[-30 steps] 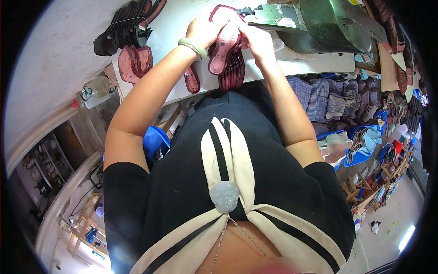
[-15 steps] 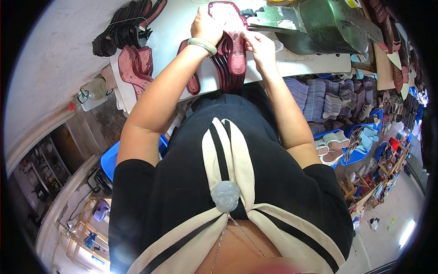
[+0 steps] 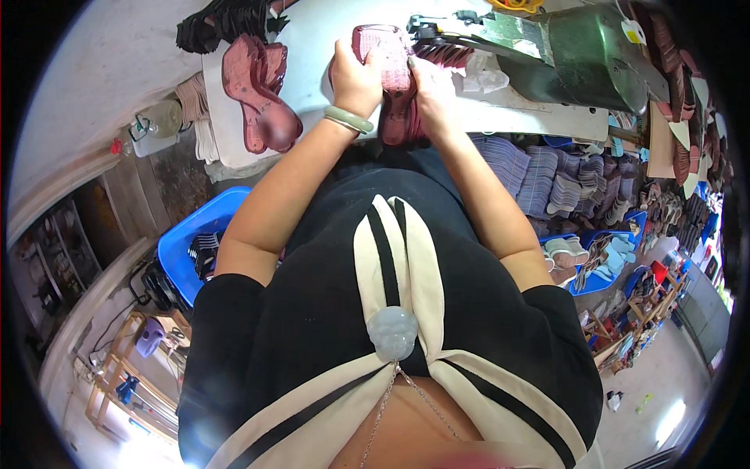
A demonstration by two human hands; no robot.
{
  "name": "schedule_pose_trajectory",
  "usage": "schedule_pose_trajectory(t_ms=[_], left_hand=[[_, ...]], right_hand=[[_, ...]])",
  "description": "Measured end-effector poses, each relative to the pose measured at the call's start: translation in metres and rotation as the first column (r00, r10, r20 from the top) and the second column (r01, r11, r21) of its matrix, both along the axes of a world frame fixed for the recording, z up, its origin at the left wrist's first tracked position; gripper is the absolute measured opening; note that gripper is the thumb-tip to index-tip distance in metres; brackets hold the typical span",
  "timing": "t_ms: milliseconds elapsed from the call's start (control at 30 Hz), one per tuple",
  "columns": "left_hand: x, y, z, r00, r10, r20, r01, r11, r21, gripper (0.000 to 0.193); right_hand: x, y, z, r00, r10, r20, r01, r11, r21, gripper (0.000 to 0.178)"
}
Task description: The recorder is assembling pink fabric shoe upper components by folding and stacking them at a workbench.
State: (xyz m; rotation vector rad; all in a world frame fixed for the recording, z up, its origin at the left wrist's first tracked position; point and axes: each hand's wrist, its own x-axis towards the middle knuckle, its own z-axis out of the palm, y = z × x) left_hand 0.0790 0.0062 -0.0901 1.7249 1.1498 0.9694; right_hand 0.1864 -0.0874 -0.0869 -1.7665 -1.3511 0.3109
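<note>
A dark red shoe sole (image 3: 388,66) with a textured pinkish face lies between my two hands over the white table. My left hand (image 3: 359,84) grips its left edge, thumb up on the face; a green bangle is on that wrist. At the right edge, my right hand (image 3: 433,95) holds it with the thumb along the side. Under and nearer than it, more dark red soles (image 3: 398,121) show, partly hidden by the hands. To the left lies a small pile of similar soles (image 3: 258,94).
A green machine (image 3: 578,59) with a black head (image 3: 441,30) stands right of my hands. Black straps (image 3: 230,27) are bundled at the far left. Blue baskets (image 3: 205,234) stand below the table edge, and stacked soles (image 3: 519,172) fill the right side.
My right hand has moved from a fingertip pinch to a fuller hold on the sole's edge. The held sole's textured face now shows between my hands. The view has shifted slightly.
</note>
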Motion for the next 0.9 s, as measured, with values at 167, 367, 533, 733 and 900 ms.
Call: schedule_pose_trajectory(t_ms=[167,367,533,733,900], left_hand=[[-0.037,-0.018,-0.019,0.997,0.034,0.072,-0.024,0.991,-0.134,0.031],[-0.066,-0.032,-0.04,0.989,-0.044,0.141,0.091,0.93,-0.355,0.047],[-0.077,-0.009,-0.022,0.991,0.135,0.0,-0.132,0.967,-0.22,0.061],[-0.102,-0.021,-0.034,1.0,-0.013,-0.005,0.013,0.99,-0.139,0.051],[-0.106,-0.044,-0.036,0.99,-0.096,0.103,0.123,0.946,-0.3,0.065]], right_hand=[[-0.018,-0.001,-0.011,0.522,-0.03,-0.853,-0.127,0.986,-0.112,0.029],[-0.04,-0.012,-0.032,0.814,-0.112,-0.57,-0.073,0.954,-0.292,0.029],[-0.049,0.041,-0.033,1.0,-0.007,-0.024,0.001,0.975,-0.22,0.023],[-0.044,0.075,-0.034,0.944,-0.189,-0.27,0.093,0.939,-0.331,0.031],[-0.004,0.07,0.001,0.866,-0.164,-0.473,0.079,0.978,-0.194,0.033]])
